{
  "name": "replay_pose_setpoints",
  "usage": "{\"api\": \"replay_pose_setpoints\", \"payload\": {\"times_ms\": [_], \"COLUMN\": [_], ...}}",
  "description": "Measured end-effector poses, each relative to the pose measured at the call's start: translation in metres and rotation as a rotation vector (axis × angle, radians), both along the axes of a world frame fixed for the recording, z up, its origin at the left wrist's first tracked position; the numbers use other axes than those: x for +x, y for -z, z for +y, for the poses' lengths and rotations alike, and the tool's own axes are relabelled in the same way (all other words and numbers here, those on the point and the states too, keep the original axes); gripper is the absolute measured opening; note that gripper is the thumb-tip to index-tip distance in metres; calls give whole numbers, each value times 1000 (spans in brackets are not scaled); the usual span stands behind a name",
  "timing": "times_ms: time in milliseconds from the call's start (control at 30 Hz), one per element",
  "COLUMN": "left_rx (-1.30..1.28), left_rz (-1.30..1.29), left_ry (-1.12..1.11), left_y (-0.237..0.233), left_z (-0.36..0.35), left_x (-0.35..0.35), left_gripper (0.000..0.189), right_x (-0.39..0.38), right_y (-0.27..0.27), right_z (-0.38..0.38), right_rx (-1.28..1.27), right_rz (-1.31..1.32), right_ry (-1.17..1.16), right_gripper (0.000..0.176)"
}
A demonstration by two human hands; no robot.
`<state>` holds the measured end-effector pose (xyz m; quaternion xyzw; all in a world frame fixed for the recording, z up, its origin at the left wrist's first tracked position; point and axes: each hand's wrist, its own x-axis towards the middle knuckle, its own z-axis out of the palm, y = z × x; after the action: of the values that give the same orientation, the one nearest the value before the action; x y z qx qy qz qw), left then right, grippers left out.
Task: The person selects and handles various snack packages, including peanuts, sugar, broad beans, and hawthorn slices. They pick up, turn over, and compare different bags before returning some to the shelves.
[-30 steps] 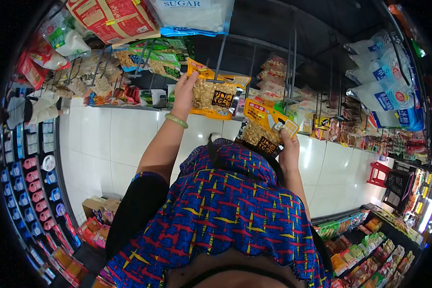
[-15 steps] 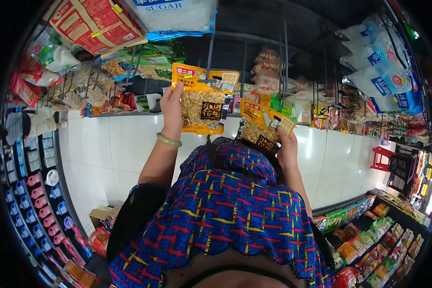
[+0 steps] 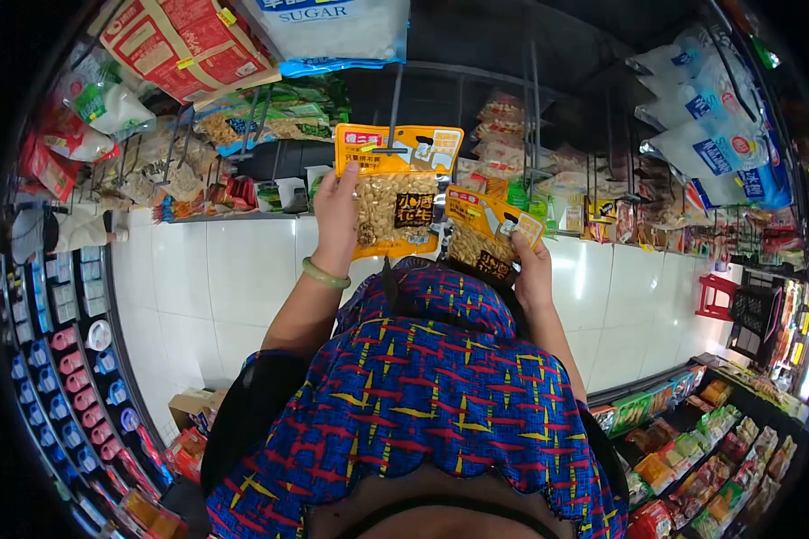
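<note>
My left hand, with a green bangle at the wrist, grips the left edge of a yellow bag of peanuts. This bag hangs upright, its clear window facing me, and the end of a black display hook overlaps its top band. A second yellow peanut bag of the same kind is pinched at its right edge by my right hand. It is tilted and lower, with its left corner overlapping the first bag's right side. The fingers behind both bags are mostly hidden.
Large sugar bags and a red package stand close above. White-blue bags hang at the right. More packets fill the rack ahead. Snack shelves lie at lower right, bottles at left. A red stool stands on the tiled floor.
My left hand and its peanut bag have shifted a little right and down, towards the other bag. My right hand with its bag has moved slightly left.
</note>
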<state>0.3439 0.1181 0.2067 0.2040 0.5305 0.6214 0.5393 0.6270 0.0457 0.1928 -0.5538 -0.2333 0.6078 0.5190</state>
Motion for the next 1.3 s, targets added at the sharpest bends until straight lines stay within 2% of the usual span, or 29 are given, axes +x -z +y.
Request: {"api": "replay_pose_setpoints", "payload": {"times_ms": [67, 400, 567, 633, 767, 833, 867, 967, 1033, 1067, 1133, 1200, 1233, 1300], "left_rx": [-17, -56, -54, 25, 137, 106, 72, 93, -83, -50, -30, 79, 75, 146], "left_rz": [-7, 87, 83, -7, 46, 164, 240, 243, -126, -103, -74, -18, -13, -120], "left_ry": [-5, 34, 92, 91, 106, 13, 41, 0, 331, 554, 782, 565, 570, 288], "left_y": [1, 4, 14, 13, 42, 44, 68, 98, 67, 98, 107, 30, 24, 21], "left_z": [-2, 1, 50, 79, 128, 136, 139, 86, 27, 12, -14, -27, -22, -6], "left_x": [-1, -11, -10, -6, -1, 9, 6, 25, 43, 51, 60, 62, 59, 48], "left_gripper": [24, 25, 27, 27, 36, 48, 56, 53, 42, 33, 28, 16, 16, 17], "right_x": [-1, 1, -2, -3, -8, -9, -10, -9, -8, -7, -12, -17, -23, -41], "right_y": [-4, -4, -4, -5, -9, -11, -12, -19, -16, -14, -19, -16, -15, -18], "right_z": [-4, -10, -9, -9, -10, -11, -11, -9, -5, -2, 6, 12, 15, 17], "right_rx": [-1, -10, -7, -6, -12, -13, -16, -9, 13, 35, 25, 42, 41, 93], "right_rz": [-9, -9, 2, 0, -4, 11, 29, 26, 34, 38, 56, 125, 131, -11], "right_ry": [59, 84, 26, -17, -62, -49, -36, -58, -78, -106, -129, -227, -222, -364], "right_gripper": [15, 14, 15, 18, 20, 19, 19, 19, 22, 25, 26, 31, 31, 39]}}
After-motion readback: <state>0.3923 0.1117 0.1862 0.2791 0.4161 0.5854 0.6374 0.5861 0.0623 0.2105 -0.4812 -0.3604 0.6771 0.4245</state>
